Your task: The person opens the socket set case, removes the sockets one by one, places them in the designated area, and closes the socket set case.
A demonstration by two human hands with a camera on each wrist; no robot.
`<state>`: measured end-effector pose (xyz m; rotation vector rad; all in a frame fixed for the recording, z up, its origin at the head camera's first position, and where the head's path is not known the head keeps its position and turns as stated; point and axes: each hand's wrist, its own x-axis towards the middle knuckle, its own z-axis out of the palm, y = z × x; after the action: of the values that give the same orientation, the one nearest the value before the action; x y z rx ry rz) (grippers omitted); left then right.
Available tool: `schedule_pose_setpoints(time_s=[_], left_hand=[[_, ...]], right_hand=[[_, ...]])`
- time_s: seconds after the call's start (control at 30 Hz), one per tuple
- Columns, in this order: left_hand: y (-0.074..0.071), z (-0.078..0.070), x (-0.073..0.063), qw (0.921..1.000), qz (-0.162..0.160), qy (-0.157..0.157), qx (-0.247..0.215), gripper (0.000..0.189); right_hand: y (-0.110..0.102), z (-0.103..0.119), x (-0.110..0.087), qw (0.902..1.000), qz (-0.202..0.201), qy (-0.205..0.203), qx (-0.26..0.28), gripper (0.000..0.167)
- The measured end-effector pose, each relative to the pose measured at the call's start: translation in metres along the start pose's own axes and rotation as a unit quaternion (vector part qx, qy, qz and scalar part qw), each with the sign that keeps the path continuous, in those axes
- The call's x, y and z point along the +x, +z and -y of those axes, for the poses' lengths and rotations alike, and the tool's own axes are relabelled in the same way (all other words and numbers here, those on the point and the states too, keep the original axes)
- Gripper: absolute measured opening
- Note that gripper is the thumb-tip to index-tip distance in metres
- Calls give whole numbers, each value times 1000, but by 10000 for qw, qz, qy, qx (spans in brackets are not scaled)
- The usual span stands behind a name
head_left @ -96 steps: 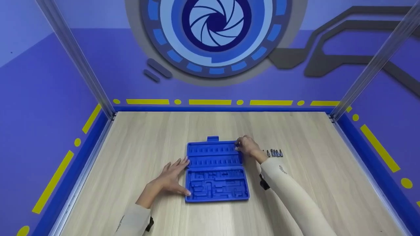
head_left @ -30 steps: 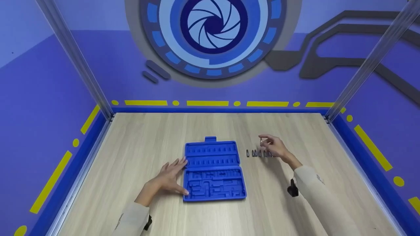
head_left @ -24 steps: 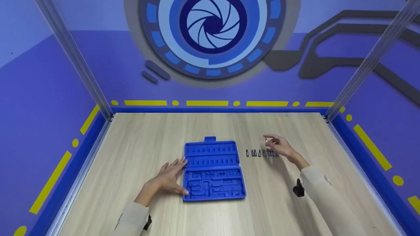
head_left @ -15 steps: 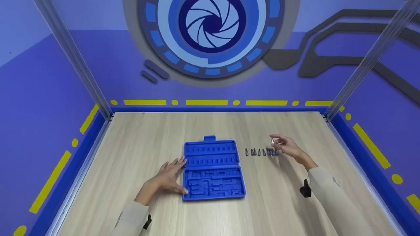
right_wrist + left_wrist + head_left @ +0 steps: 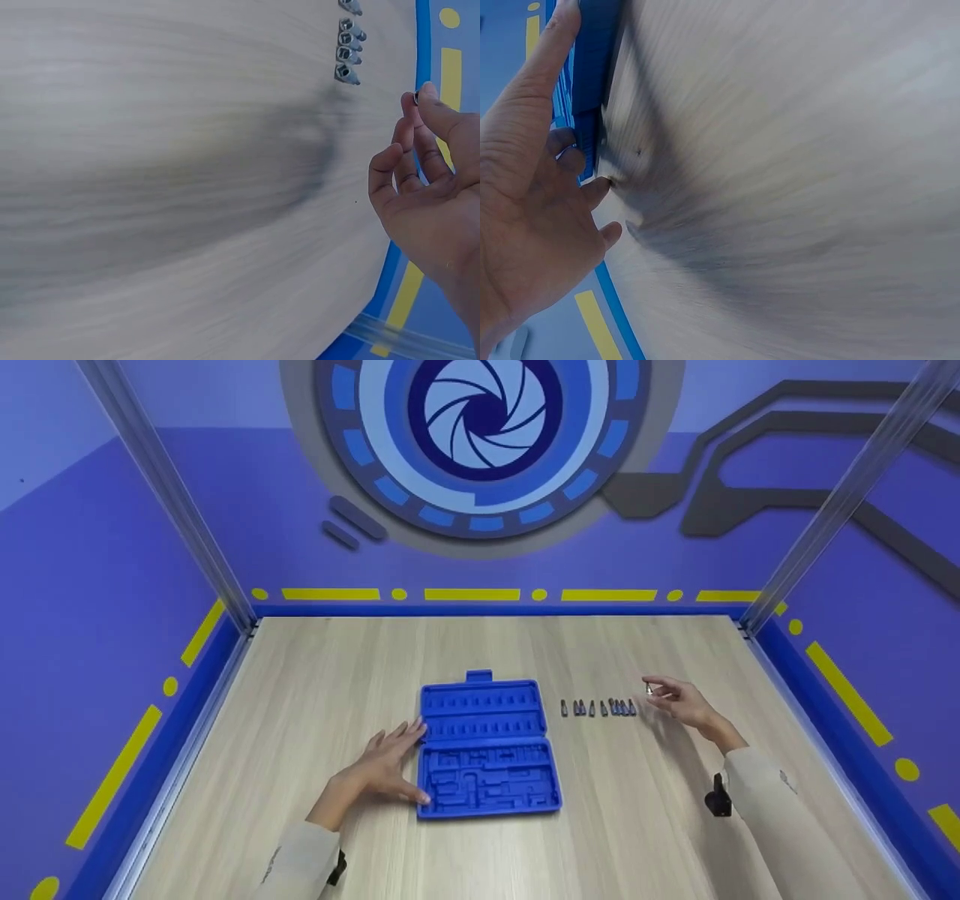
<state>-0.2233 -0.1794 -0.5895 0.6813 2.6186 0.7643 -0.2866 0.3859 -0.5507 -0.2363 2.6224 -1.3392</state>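
The thumb and fingertips of my right hand pinch a small metal bit socket, held above the table just past the right end of a row of similar bit sockets. In the right wrist view the socket's dark end shows between thumb and forefinger. My left hand lies with spread fingers along the left side of the blue plastic tool case, its thumb on the near left corner. The case lies unfolded, with moulded slots showing in both halves.
The wood-grain table has blue walls at its back and sides. Metal frame posts stand at the back corners. The case's latch tab points toward the back wall.
My right hand has moved right from the case's upper right edge, passing over the row of bit sockets with one pinched. More of the row is uncovered. My left hand has stayed in place.
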Motion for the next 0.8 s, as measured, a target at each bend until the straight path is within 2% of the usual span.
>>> schedule_pose_setpoints(time_s=[0.5,0.8], left_hand=[[1,1,-1,9999,-44,50,-154,130],[1,2,-2,9999,-22,64,-138,130]], right_hand=[[10,-17,-5,9983,-299,96,-487,42],[22,-26,-3,9956,-284,-20,-892,40]])
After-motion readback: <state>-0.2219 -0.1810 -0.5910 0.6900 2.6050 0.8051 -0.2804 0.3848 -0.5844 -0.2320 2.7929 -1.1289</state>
